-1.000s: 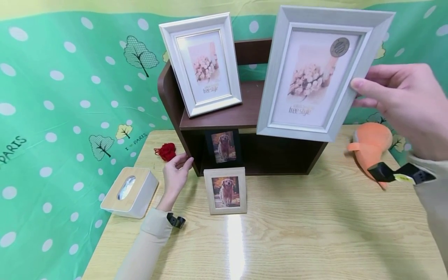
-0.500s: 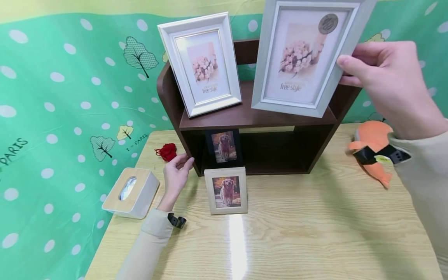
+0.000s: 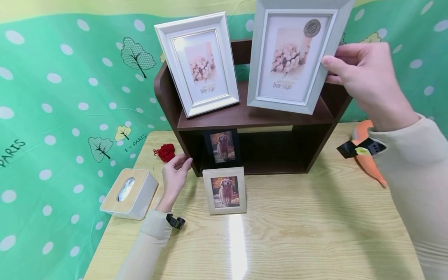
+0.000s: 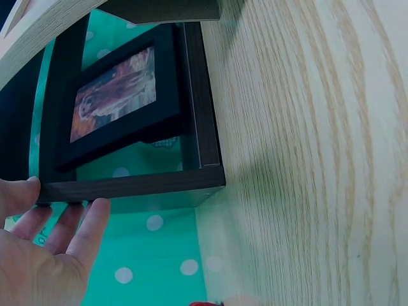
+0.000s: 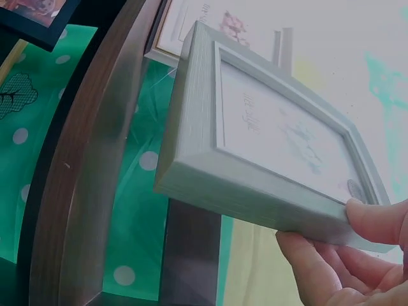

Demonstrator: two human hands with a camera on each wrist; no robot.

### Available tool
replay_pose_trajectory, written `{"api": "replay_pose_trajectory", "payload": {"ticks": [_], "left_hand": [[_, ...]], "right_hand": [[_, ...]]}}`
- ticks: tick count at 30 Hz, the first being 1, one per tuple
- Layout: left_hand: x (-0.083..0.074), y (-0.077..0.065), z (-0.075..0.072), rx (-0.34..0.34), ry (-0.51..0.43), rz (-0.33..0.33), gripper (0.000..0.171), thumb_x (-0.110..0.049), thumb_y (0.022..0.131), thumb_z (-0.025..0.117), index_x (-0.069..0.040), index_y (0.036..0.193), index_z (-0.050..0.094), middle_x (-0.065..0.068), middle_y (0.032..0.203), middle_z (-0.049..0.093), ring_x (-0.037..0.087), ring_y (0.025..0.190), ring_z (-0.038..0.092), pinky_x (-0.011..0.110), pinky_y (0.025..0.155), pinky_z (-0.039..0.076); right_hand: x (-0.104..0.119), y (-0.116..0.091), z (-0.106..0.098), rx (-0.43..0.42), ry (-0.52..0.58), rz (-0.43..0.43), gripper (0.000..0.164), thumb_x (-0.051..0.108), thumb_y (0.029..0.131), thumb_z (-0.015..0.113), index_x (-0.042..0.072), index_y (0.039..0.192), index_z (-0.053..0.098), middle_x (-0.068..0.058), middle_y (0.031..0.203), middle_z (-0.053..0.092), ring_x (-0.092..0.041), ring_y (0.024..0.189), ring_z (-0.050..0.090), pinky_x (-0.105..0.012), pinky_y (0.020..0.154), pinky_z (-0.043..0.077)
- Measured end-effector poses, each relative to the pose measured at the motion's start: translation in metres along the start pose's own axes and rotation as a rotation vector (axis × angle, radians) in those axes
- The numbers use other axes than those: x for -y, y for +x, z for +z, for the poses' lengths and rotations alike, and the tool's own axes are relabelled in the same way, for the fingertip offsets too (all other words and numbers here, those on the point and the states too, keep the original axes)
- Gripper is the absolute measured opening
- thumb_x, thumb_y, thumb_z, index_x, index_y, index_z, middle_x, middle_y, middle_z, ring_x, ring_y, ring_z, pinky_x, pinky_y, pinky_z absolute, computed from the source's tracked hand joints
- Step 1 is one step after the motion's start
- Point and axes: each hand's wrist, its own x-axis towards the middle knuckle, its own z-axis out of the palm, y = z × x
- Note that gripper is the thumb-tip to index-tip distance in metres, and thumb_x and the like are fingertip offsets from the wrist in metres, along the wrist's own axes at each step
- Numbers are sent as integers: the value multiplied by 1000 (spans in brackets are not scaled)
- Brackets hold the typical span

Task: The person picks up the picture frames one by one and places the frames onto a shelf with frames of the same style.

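My right hand (image 3: 364, 79) pinches the right edge of a large grey picture frame (image 3: 253, 77), thumb on the front and fingers behind. The frame stands upright over the top shelf of a dark brown desk shelf (image 3: 245, 118). In the right wrist view the grey frame (image 5: 229, 185) tilts above the shelf side. My left hand (image 3: 174, 177) holds the shelf's left side panel; in the left wrist view its thumb and fingers lie on opposite faces of that panel (image 4: 137, 186). A white picture frame (image 3: 231, 77) leans on the top shelf at left.
A black picture frame (image 3: 209, 149) with a dog photo stands in the lower compartment. Before it on the table (image 3: 297, 225) stands a beige picture frame (image 3: 207, 190). Red yarn (image 3: 165, 152) and a tissue box (image 3: 148, 194) lie left; an orange plush toy (image 3: 369, 169) lies right.
My right hand has carried the grey picture frame leftward and up, from in front of the shelf's right side to over the top shelf. My left hand has stayed at the side panel.
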Motion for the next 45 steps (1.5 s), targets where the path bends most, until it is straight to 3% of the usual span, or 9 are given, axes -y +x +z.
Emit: {"api": "replay_pose_trajectory", "payload": {"ticks": [6, 13, 21, 45], "left_hand": [[-1, 0, 0, -9, 6, 9, 22, 2, 86, 68, 14, 105, 65, 29, 96, 65, 42, 84, 64, 19, 66, 55], [-3, 1, -1, -6, 30, 24, 21, 1, 87, 68, 13, 104, 65, 28, 96, 66, 41, 84, 64, 18, 67, 54], [-6, 0, -1, -15, 22, 5, 22, 3, 86, 68, 14, 105, 65, 29, 96, 65, 42, 85, 63, 16, 66, 54], [-2, -1, 1, -13, 34, -3, 21, 2, 87, 67, 14, 105, 65, 29, 97, 65, 41, 84, 64, 18, 67, 54]], "right_hand": [[0, 9, 6, -23, -22, 31, 44, 19, 82, 75, 4, 122, 65, -11, 116, 64, -16, 96, 65, -20, 74, 53], [-1, 15, 14, -43, -103, 63, 48, 21, 88, 68, 3, 131, 57, -11, 128, 58, -16, 104, 61, -22, 83, 49], [1, 18, 21, -81, -160, 108, 49, 25, 89, 66, 5, 132, 56, -10, 128, 58, -16, 104, 60, -29, 92, 46], [-13, 37, 28, -107, -244, 202, 52, 29, 91, 63, 7, 137, 52, -10, 132, 55, -16, 106, 59, -32, 94, 46]]}}
